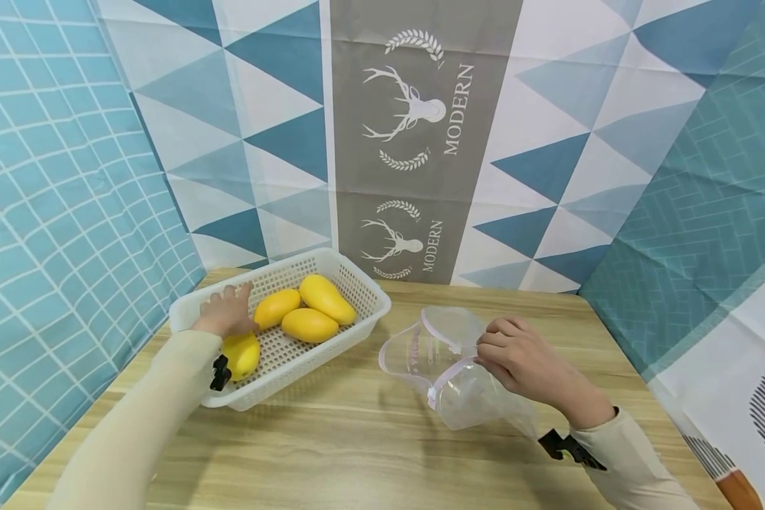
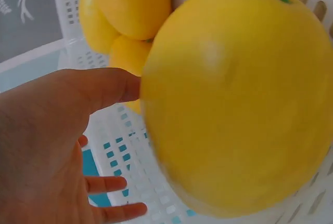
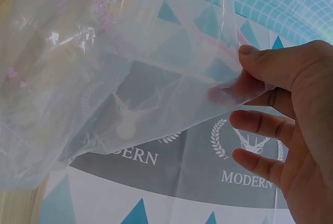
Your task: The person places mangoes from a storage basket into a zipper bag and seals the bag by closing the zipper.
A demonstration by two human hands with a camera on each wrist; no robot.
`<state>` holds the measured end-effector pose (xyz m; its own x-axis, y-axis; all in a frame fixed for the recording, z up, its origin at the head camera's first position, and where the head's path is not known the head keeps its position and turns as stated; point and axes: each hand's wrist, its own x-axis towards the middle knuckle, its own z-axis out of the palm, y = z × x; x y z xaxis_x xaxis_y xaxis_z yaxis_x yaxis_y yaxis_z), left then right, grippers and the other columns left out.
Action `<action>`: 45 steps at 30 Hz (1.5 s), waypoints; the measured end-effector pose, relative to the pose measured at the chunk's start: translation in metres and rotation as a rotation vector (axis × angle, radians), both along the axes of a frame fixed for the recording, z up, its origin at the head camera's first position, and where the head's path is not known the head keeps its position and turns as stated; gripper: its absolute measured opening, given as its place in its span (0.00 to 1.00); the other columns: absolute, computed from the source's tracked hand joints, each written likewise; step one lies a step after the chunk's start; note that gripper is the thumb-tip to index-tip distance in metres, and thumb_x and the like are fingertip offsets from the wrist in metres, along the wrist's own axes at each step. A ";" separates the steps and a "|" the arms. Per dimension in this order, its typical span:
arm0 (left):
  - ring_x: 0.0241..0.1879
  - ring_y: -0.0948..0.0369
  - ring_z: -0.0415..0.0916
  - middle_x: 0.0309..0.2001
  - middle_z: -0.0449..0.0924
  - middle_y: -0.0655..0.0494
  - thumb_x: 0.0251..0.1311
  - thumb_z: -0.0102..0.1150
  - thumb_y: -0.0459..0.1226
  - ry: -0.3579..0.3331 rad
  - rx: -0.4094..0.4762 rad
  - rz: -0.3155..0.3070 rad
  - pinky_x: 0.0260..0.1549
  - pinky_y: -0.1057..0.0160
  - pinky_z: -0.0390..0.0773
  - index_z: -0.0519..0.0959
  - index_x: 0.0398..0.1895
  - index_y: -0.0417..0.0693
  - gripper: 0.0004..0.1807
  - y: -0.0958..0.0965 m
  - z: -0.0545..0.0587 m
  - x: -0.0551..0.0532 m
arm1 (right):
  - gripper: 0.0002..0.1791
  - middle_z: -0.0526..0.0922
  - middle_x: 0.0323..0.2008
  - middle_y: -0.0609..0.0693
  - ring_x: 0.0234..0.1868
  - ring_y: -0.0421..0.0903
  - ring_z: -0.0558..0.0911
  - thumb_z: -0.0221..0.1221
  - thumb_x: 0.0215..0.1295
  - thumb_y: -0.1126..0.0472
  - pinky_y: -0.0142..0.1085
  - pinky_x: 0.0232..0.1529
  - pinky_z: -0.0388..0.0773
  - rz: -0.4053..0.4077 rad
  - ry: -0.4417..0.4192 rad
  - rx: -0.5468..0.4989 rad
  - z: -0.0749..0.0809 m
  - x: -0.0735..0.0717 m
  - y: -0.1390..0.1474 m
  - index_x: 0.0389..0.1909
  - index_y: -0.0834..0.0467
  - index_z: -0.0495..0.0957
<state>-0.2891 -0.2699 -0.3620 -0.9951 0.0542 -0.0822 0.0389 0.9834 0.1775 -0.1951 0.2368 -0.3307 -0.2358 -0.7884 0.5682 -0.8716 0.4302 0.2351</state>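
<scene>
My left hand (image 1: 228,313) is over the left part of a white perforated plastic basket (image 1: 280,388), fingers spread. Just beneath it lies a yellow fruit (image 1: 241,356) with a small green stem end, large in the left wrist view (image 2: 239,99). My thumb tip (image 2: 127,84) meets that fruit's edge there; whether it presses cannot be told. Several yellow mangoes (image 1: 309,325) sit together to the right in the basket. At right, my right hand (image 1: 524,360) pinches the rim of a clear plastic zip bag (image 1: 478,397) with pink edging between thumb and forefinger, its mouth spread apart.
The basket and the bag stand on a wood-grain table (image 1: 331,453). A patterned cloth with deer prints (image 1: 414,110) hangs behind, and blue tiled-print cloth (image 1: 51,212) closes the left side. Table surface lies between basket and bag.
</scene>
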 end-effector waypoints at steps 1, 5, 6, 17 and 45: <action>0.61 0.21 0.52 0.66 0.47 0.17 0.60 0.64 0.46 -0.013 0.005 0.007 0.55 0.25 0.57 0.48 0.74 0.29 0.50 0.001 -0.001 0.001 | 0.24 0.80 0.30 0.43 0.36 0.46 0.75 0.39 0.81 0.52 0.47 0.44 0.72 0.001 -0.001 -0.001 0.000 0.000 0.000 0.27 0.54 0.77; 0.61 0.21 0.52 0.67 0.45 0.17 0.61 0.61 0.48 -0.076 0.015 0.041 0.52 0.25 0.60 0.45 0.75 0.30 0.51 0.002 -0.007 0.001 | 0.24 0.79 0.29 0.43 0.35 0.46 0.75 0.39 0.81 0.52 0.46 0.43 0.72 0.003 0.001 -0.007 0.000 0.000 0.000 0.26 0.54 0.76; 0.62 0.21 0.51 0.67 0.45 0.17 0.60 0.60 0.48 -0.096 0.023 0.051 0.51 0.25 0.61 0.45 0.76 0.30 0.51 0.002 -0.008 0.001 | 0.24 0.79 0.29 0.43 0.35 0.46 0.75 0.40 0.81 0.52 0.46 0.43 0.72 0.004 0.001 -0.008 0.000 0.000 0.000 0.26 0.54 0.76; 0.62 0.20 0.50 0.67 0.43 0.16 0.56 0.64 0.46 -0.210 0.129 0.115 0.53 0.26 0.62 0.38 0.77 0.33 0.57 0.003 -0.015 0.004 | 0.24 0.79 0.29 0.43 0.36 0.45 0.75 0.40 0.81 0.51 0.46 0.43 0.73 0.003 -0.005 -0.010 -0.002 -0.001 0.000 0.28 0.53 0.78; 0.50 0.21 0.60 0.62 0.51 0.18 0.55 0.69 0.46 0.102 -0.042 0.035 0.37 0.29 0.73 0.52 0.68 0.23 0.50 0.008 -0.010 -0.006 | 0.25 0.79 0.29 0.43 0.35 0.44 0.74 0.40 0.81 0.51 0.44 0.42 0.71 -0.011 -0.014 -0.017 -0.002 -0.001 0.002 0.26 0.53 0.77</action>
<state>-0.2956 -0.2615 -0.3716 -0.9997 0.0175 0.0180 0.0197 0.9910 0.1328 -0.1959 0.2384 -0.3326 -0.2531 -0.7758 0.5780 -0.8698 0.4440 0.2151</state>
